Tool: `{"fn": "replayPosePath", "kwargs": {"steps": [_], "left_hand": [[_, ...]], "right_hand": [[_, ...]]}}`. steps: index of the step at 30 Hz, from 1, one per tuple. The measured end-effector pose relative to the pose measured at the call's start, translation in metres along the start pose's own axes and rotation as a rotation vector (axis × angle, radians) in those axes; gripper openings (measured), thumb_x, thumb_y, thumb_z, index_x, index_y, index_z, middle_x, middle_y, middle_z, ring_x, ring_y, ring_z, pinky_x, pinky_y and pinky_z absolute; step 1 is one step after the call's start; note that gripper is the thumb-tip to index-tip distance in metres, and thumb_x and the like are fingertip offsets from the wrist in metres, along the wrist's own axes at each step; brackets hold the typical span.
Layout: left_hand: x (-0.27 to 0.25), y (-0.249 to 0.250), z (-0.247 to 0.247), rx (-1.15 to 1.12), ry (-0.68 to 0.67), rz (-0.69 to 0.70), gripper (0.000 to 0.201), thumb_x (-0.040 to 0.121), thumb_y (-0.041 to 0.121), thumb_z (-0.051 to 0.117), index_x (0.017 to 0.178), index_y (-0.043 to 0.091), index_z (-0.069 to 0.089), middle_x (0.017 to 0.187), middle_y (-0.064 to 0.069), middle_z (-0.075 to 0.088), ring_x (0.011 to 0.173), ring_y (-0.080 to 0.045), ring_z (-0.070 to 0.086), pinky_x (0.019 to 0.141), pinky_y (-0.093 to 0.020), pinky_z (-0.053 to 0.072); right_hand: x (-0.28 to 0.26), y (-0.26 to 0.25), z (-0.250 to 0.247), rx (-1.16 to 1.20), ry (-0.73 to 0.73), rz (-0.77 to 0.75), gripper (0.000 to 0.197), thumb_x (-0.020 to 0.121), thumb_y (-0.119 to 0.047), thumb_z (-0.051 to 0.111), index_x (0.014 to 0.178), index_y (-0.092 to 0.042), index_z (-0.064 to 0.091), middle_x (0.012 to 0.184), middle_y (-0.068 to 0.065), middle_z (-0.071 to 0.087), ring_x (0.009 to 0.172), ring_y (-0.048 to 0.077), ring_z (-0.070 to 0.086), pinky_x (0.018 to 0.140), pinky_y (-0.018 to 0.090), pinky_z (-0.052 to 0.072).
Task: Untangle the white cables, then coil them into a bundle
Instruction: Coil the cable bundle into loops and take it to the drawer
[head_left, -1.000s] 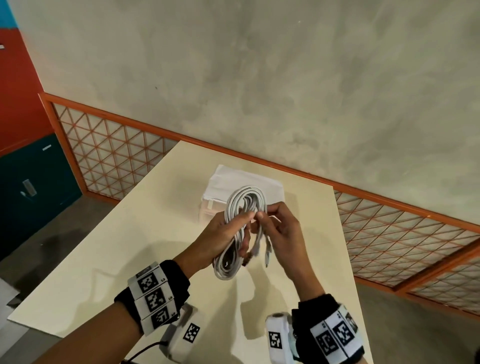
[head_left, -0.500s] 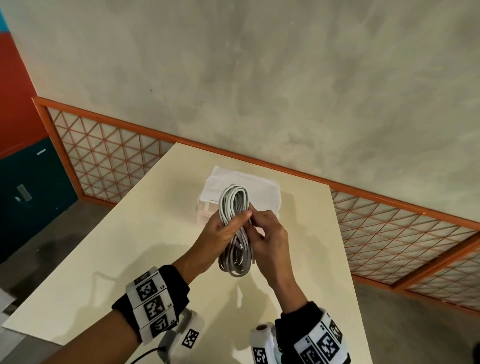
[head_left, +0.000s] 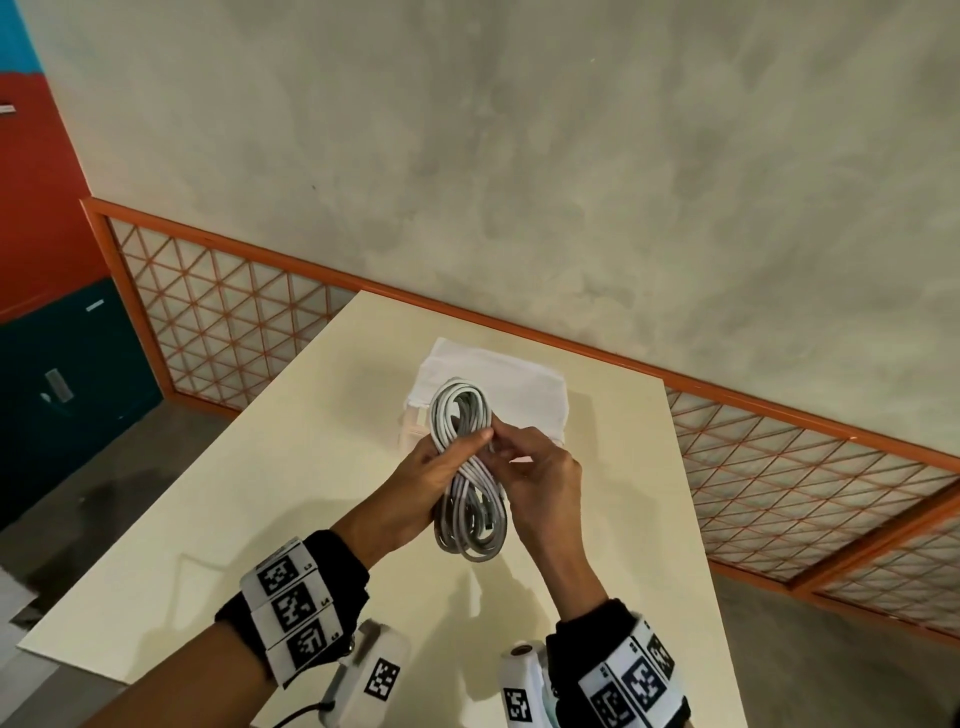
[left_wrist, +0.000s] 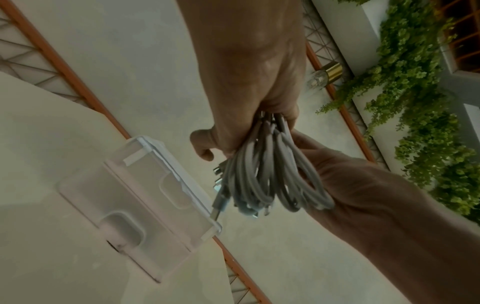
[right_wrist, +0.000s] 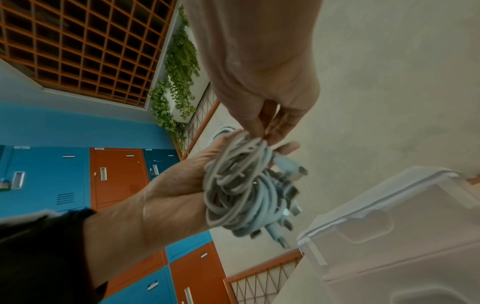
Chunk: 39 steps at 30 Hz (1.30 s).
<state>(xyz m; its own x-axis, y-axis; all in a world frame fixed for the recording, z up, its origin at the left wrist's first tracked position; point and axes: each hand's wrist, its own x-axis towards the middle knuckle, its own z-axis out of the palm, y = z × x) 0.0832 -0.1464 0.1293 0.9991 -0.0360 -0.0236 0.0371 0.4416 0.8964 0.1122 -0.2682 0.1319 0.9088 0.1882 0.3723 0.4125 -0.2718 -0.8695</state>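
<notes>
A coil of white cables (head_left: 466, 470) hangs upright above the cream table (head_left: 260, 493), pinched at its middle. My left hand (head_left: 441, 462) wraps round the coil's waist, thumb across the front. My right hand (head_left: 524, 457) pinches the same waist from the right with its fingertips. In the left wrist view the cable loops (left_wrist: 270, 174) hang from my left hand (left_wrist: 249, 115), with metal plugs at the lower left. The right wrist view shows the bundle (right_wrist: 241, 185) lying in the left palm, with my right hand (right_wrist: 265, 131) pinching its top.
A white translucent lidded box (head_left: 519, 395) stands on the table just behind the coil. The table's far edge meets an orange-framed lattice panel (head_left: 234, 312) and a grey wall. Blue and orange lockers (right_wrist: 78, 174) stand to the left.
The wide open loop has been squeezed into a narrow, waisted bundle. My right hand moved in from the loose plug ends to the coil's middle. Both hands shifted slightly up.
</notes>
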Motion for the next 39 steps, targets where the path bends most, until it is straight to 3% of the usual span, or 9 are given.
{"fn": "replayPosePath", "kwargs": {"steps": [4, 10, 14, 17, 19, 24, 33, 36, 39], "left_hand": [[0.0, 0.002, -0.004, 0.042, 0.013, 0.008, 0.024, 0.091, 0.029, 0.055, 0.104, 0.013, 0.067, 0.094, -0.01, 0.071, 0.089, -0.023, 0.068, 0.08, -0.032, 0.053], [0.003, 0.003, -0.008, 0.093, 0.062, 0.055, 0.026, 0.095, 0.019, 0.051, 0.102, -0.002, 0.065, 0.089, -0.017, 0.071, 0.081, -0.025, 0.07, 0.073, -0.032, 0.056], [0.004, -0.002, -0.007, 0.106, 0.105, 0.076, 0.02, 0.094, 0.015, 0.052, 0.09, 0.002, 0.067, 0.073, -0.008, 0.07, 0.069, -0.018, 0.068, 0.063, -0.025, 0.054], [0.004, 0.001, -0.005, 0.007, 0.12, 0.053, 0.022, 0.091, 0.015, 0.057, 0.072, 0.01, 0.067, 0.058, 0.0, 0.064, 0.054, -0.011, 0.062, 0.052, -0.021, 0.05], [0.005, 0.001, -0.003, -0.055, 0.078, 0.038, 0.024, 0.089, 0.015, 0.058, 0.067, 0.011, 0.067, 0.058, 0.002, 0.064, 0.053, -0.009, 0.061, 0.054, -0.02, 0.05], [0.006, -0.003, -0.001, -0.023, -0.053, -0.015, 0.012, 0.078, 0.021, 0.066, 0.077, 0.01, 0.069, 0.071, -0.004, 0.066, 0.068, -0.014, 0.064, 0.067, -0.023, 0.053], [0.017, 0.005, -0.003, 0.22, -0.139, 0.049, 0.015, 0.072, 0.014, 0.074, 0.084, 0.007, 0.067, 0.081, -0.012, 0.068, 0.079, -0.023, 0.066, 0.076, -0.027, 0.052], [0.021, 0.009, -0.003, 0.222, -0.178, 0.03, 0.025, 0.074, 0.014, 0.071, 0.092, -0.003, 0.064, 0.082, -0.012, 0.07, 0.08, -0.024, 0.068, 0.077, -0.029, 0.054], [0.022, 0.012, -0.004, 0.168, -0.186, 0.005, 0.012, 0.073, 0.014, 0.069, 0.083, 0.008, 0.066, 0.08, -0.01, 0.07, 0.078, -0.021, 0.068, 0.074, -0.027, 0.054]], "right_hand": [[-0.005, -0.002, 0.003, 0.032, -0.012, 0.016, 0.031, 0.083, 0.001, 0.066, 0.109, -0.016, 0.07, 0.082, -0.016, 0.067, 0.076, -0.003, 0.063, 0.064, 0.007, 0.047], [-0.003, -0.008, -0.004, 0.024, -0.114, 0.034, 0.023, 0.095, -0.008, 0.051, 0.111, -0.011, 0.067, 0.091, 0.004, 0.074, 0.081, 0.004, 0.071, 0.074, 0.017, 0.055], [0.006, -0.01, -0.017, -0.263, -0.172, -0.075, 0.019, 0.092, -0.032, 0.057, 0.099, -0.024, 0.073, 0.083, -0.017, 0.069, 0.075, -0.001, 0.062, 0.067, 0.011, 0.041], [0.006, -0.007, -0.02, -0.033, -0.145, 0.189, 0.04, 0.078, -0.049, 0.066, 0.11, -0.025, 0.063, 0.091, -0.01, 0.067, 0.081, -0.003, 0.062, 0.069, 0.012, 0.044], [0.002, -0.003, -0.017, 0.17, -0.323, 0.404, 0.071, 0.069, -0.056, 0.073, 0.127, -0.022, 0.049, 0.111, -0.002, 0.065, 0.097, 0.0, 0.063, 0.08, 0.017, 0.05], [0.0, 0.002, -0.015, 0.311, -0.656, 0.473, 0.044, 0.076, -0.025, 0.076, 0.116, -0.014, 0.062, 0.111, 0.01, 0.071, 0.106, 0.023, 0.067, 0.1, 0.042, 0.049], [0.007, 0.005, -0.016, 0.173, -0.685, 0.455, 0.033, 0.069, -0.021, 0.076, 0.1, -0.019, 0.067, 0.095, 0.008, 0.072, 0.1, 0.025, 0.068, 0.096, 0.046, 0.052], [0.008, -0.001, -0.013, 0.248, -0.666, 0.439, 0.032, 0.074, -0.012, 0.076, 0.103, -0.024, 0.066, 0.091, -0.002, 0.073, 0.096, 0.016, 0.069, 0.087, 0.033, 0.055], [0.008, -0.007, -0.007, 0.252, -0.607, 0.43, 0.027, 0.075, -0.003, 0.074, 0.087, -0.026, 0.066, 0.083, 0.003, 0.071, 0.086, 0.019, 0.069, 0.08, 0.031, 0.056]]}}
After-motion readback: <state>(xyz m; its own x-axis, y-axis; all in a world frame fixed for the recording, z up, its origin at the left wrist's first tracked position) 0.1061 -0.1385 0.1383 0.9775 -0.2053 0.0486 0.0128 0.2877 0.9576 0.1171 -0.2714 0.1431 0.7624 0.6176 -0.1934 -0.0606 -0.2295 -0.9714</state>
